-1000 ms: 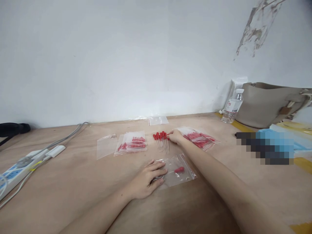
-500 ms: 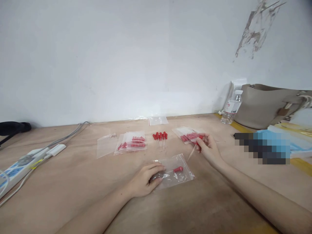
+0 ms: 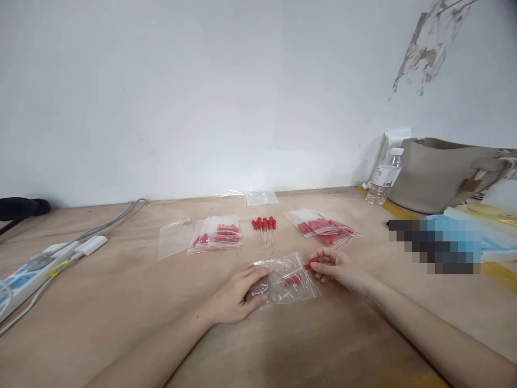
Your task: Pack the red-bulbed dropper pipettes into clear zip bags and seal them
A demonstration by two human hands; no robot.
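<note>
A clear zip bag (image 3: 278, 296) lies flat in front of me with a red-bulbed dropper (image 3: 293, 279) inside. My left hand (image 3: 246, 293) rests on the bag's left end, fingers stretched out and thumb apart. At the bag's right edge, my right hand (image 3: 333, 268) pinches another dropper by its red bulb (image 3: 311, 263). Its thin stem points left, over or into the bag; which one I cannot tell. Beyond the bag, several loose droppers (image 3: 264, 223) lie side by side, bulbs away from me.
Filled bags with red bulbs lie at left (image 3: 216, 234) and right (image 3: 319, 226). Flat clear bags (image 3: 174, 240) are at the left and a white one (image 3: 262, 199) near the wall. A power strip (image 3: 24, 283), a water bottle (image 3: 385, 178) and a grey handbag (image 3: 436, 175) stand at the sides.
My right hand has come left and nearer with the dropper, from over the right-hand bags to the open bag's edge. My left hand stays on the bag.
</note>
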